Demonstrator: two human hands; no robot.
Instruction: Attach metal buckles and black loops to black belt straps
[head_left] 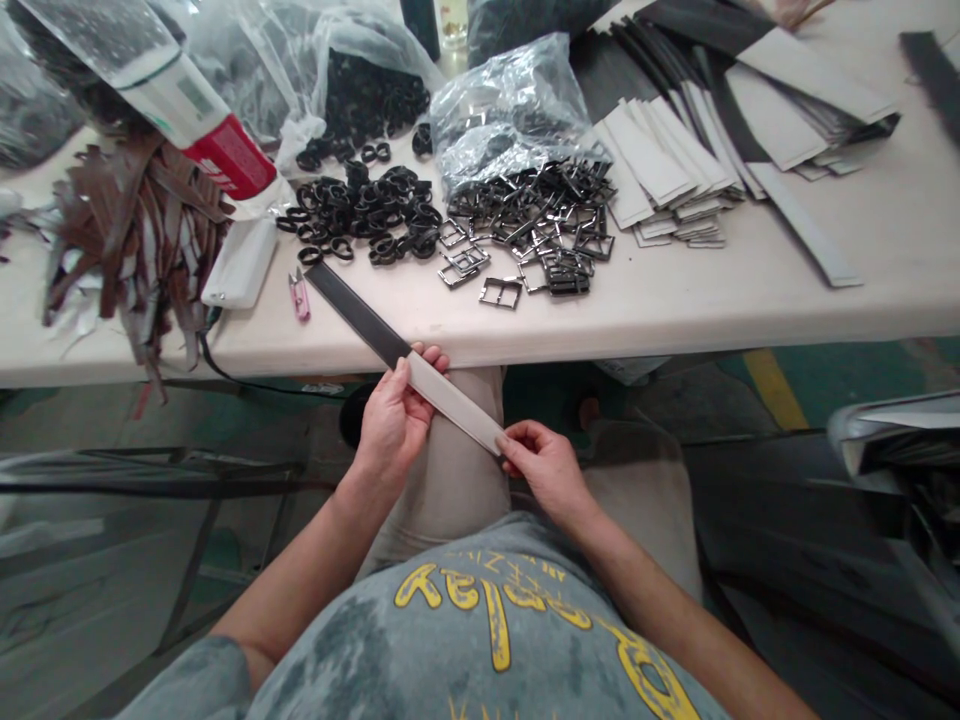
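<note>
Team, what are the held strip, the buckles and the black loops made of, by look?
Held strip: leather or imitation leather, judging by its smooth, dark satin stretch; the pale matte part could be backing or lining.
Buckles: likely metal, dark polished finish, given bright glints.
Black loops: leather-like or plastic, low sheen; unclear.

A long table (712, 310) with a pale, smooth, cream-pink top spans the upper half of the view, its front edge rounded. Beneath it shows a green floor (825, 370) with greyish patches and, toward the right, a yellow stripe (775, 388). Dim, blurred frame-like furniture (196, 545) stands at lower left. Soft light brightens the tabletop; below lies shadow.
</note>
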